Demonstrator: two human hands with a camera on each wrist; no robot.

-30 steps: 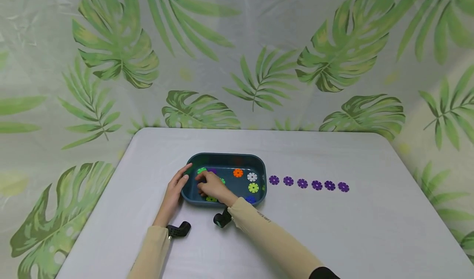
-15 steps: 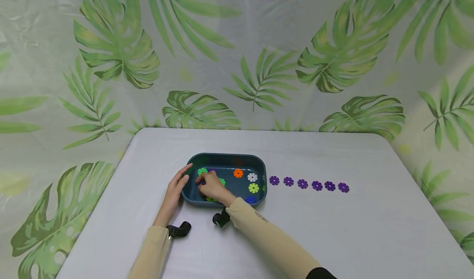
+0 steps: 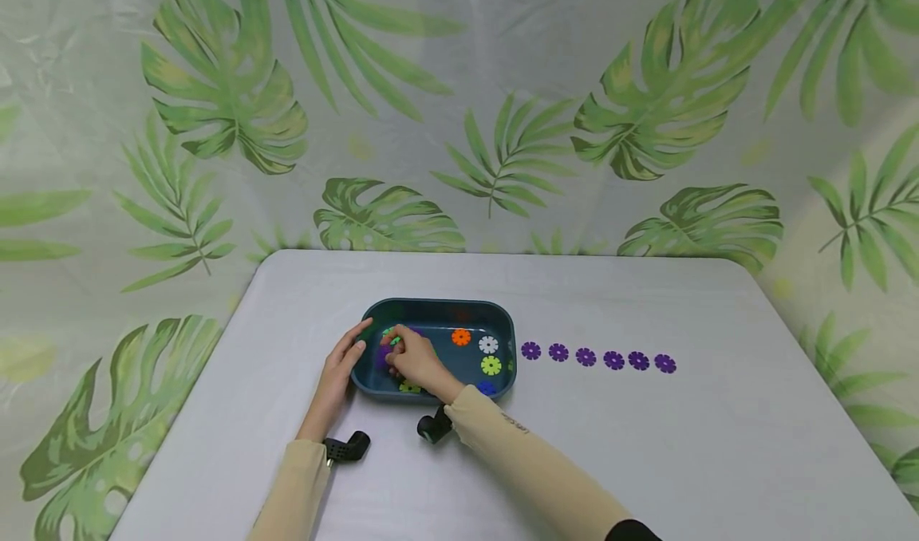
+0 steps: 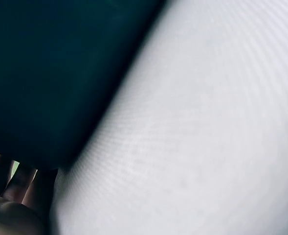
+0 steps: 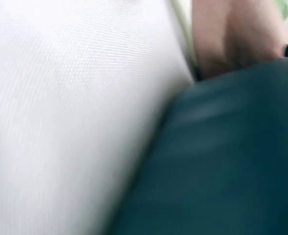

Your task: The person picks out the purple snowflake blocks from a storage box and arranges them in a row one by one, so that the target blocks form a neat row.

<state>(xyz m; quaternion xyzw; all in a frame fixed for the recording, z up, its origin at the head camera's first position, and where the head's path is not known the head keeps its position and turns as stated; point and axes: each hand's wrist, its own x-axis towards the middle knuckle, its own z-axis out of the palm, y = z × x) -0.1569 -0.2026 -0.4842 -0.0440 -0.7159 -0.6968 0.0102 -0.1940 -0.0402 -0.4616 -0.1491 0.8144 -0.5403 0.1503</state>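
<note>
My left hand point(image 3: 341, 369) rests against the left side of a dark teal plastic tub point(image 3: 508, 381), its fingers along the outer wall and rim. In the left wrist view, fingers point(image 4: 20, 182) show beside the tub's wall. My right hand point(image 3: 418, 361) reaches into the tub's left part, index finger and thumb apart. A purple notched disc point(image 3: 384, 358) lies by the thumb, partly hidden. Nearby are a green disc point(image 3: 390, 335) and a yellow-green disc point(image 3: 409, 386), both partly covered. In the right wrist view, the tub's wall hides the fingertips.
In the tub's right part lie an orange disc point(image 3: 461, 337), a white disc point(image 3: 488, 345), a yellow-green disc point(image 3: 491, 365) and a blue disc point(image 3: 487, 388). Right of the tub, several purple discs point(image 3: 585, 357) form a row on the white table point(image 3: 610, 437). A leaf-patterned curtain point(image 3: 402, 62) hangs behind.
My right hand's index finger has lifted away from the thumb, and more of the purple disc shows beside it. The left hand, tub and purple row have not moved.
</note>
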